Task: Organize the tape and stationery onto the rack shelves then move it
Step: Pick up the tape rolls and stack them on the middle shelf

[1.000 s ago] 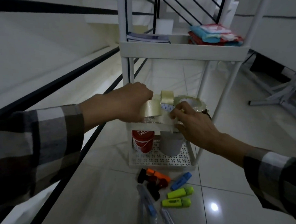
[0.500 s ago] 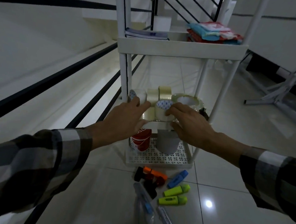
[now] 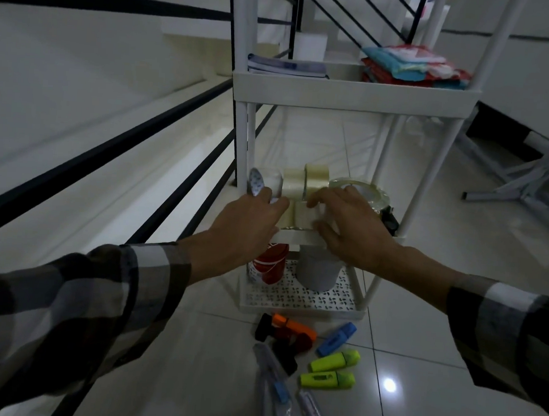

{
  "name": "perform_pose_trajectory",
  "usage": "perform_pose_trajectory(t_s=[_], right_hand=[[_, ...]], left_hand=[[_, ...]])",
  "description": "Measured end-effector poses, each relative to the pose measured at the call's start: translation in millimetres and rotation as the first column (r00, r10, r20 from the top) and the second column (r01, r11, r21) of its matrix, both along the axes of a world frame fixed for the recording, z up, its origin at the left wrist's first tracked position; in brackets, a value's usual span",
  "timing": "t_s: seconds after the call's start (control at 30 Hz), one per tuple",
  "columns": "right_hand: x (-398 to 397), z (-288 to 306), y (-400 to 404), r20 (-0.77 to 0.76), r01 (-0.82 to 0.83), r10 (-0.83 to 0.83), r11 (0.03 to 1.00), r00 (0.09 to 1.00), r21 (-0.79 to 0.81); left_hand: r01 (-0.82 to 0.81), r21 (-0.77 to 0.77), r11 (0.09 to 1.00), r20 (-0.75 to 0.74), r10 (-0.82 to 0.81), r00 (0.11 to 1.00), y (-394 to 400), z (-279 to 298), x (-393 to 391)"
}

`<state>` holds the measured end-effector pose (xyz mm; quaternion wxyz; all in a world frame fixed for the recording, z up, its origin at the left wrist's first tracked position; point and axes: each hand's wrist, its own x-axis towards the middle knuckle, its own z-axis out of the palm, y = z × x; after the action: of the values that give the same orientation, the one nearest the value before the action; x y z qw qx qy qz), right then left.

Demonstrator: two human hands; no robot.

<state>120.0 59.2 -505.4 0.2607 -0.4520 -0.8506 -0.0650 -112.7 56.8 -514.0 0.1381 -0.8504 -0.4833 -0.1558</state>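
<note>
A white three-tier rack (image 3: pixel 352 94) stands on the tiled floor. Its middle shelf (image 3: pixel 292 236) holds several rolls of clear tape (image 3: pixel 316 178), a wide roll (image 3: pixel 370 190) at the right and one with a printed core (image 3: pixel 258 182) at the left. My left hand (image 3: pixel 246 225) and my right hand (image 3: pixel 353 226) both rest on a clear tape roll (image 3: pixel 305 213) at the shelf's front edge, fingers curled around it. On the floor in front lie an orange and black tape dispenser (image 3: pixel 285 333), a blue highlighter (image 3: pixel 337 339), two yellow-green highlighters (image 3: pixel 330 372) and pens (image 3: pixel 275 391).
The bottom shelf (image 3: pixel 302 299) carries a red container (image 3: pixel 271 264) and a grey container (image 3: pixel 319 272). Notebooks (image 3: pixel 286 67) and folded coloured packets (image 3: pixel 413 68) lie on the top shelf. A black stair railing (image 3: pixel 108 150) runs along the left. A metal stand base (image 3: pixel 521 189) sits at right.
Both hands lowered the clear tape roll from above the shelf down onto the front of the middle shelf, among the other rolls. My head moved closer.
</note>
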Motion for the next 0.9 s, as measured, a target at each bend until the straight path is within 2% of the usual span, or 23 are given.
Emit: perform_pose_trajectory(t_s=[0.07, 0.17, 0.4, 0.53, 0.67, 0.77, 0.9], right_hand=[[-0.5, 0.2, 3.9, -0.029, 0.008, -0.010, 0.998, 1.000, -0.067], [1.6, -6.7, 7.6, 0.029, 0.028, -0.024, 0.988, 0.999, -0.153], [6.2, -17.6, -4.8, 0.018, -0.013, 0.013, 0.999, 1.000, -0.039], [8.5, -21.9, -18.5, 0.046, -0.010, 0.012, 0.999, 0.999, -0.050], [16.4, -29.1, -31.9, -0.035, -0.017, 0.016, 0.999, 0.999, -0.037], [30.4, -39.4, -45.3, -0.040, -0.062, 0.061, 0.998, 0.997, -0.030], [54.3, -64.1, -64.0, 0.110, -0.152, 0.167, 0.979, 0.980, -0.133]], left_hand=[[0.002, 0.001, 1.000, 0.023, -0.002, 1.000, 1.0, -2.3, -0.3], [0.035, 0.016, 0.999, 0.045, -0.036, 0.998, 3.3, -6.2, -2.6], [0.094, 0.056, 0.994, 0.120, -0.100, 0.988, -2.6, -11.5, -10.5], [0.147, 0.083, 0.986, 0.142, -0.158, 0.977, -13.5, -20.0, -15.7], [0.210, 0.093, 0.973, 0.133, -0.221, 0.966, -23.3, -36.0, -22.8], [0.381, 0.042, 0.924, 0.126, -0.383, 0.915, -30.3, -54.4, -24.3], [0.506, -0.118, 0.855, 0.111, -0.495, 0.862, -38.7, -90.0, -21.4]])
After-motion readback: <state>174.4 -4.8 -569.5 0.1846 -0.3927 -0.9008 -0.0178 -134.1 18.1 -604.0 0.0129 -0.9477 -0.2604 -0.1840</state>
